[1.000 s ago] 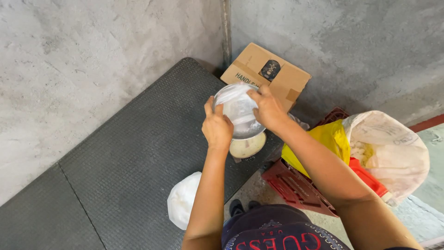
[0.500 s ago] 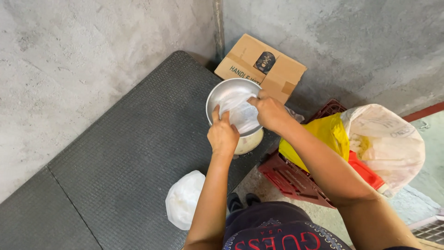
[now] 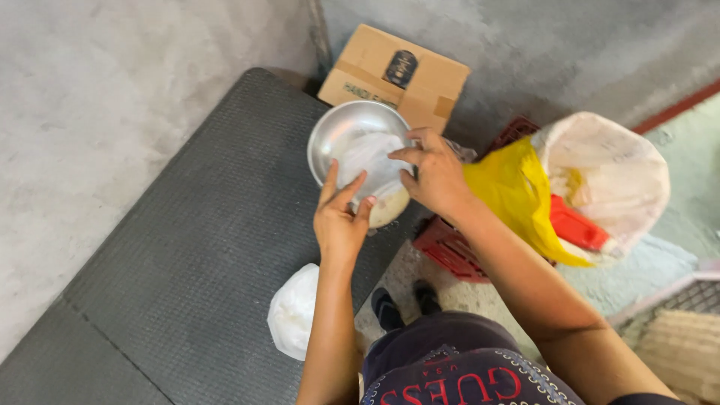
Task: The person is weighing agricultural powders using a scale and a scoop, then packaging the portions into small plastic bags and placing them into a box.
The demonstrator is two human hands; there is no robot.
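Observation:
A round metal bowl (image 3: 334, 135) stands at the far corner of a dark grey ribbed surface (image 3: 187, 247). A clear plastic bag (image 3: 369, 159) with whitish contents lies in the bowl, over its near rim. My right hand (image 3: 433, 178) pinches the bag's right side with fingers and thumb. My left hand (image 3: 341, 217) is just below the bowl, fingers spread, fingertips at the bag's lower edge without gripping it. A pale round thing (image 3: 391, 210) shows under the bowl's near rim, partly hidden.
A brown cardboard box (image 3: 397, 71) leans on the concrete wall behind the bowl. A white knotted bag (image 3: 292, 311) sits at the surface's near edge. On the right are a red crate (image 3: 450, 247), a yellow bag (image 3: 517, 195) and a white sack (image 3: 607, 176).
Both hands held the bag up over the bowl; it has since come down into the bowl. My left hand has let go and spread its fingers. The view shifted slightly.

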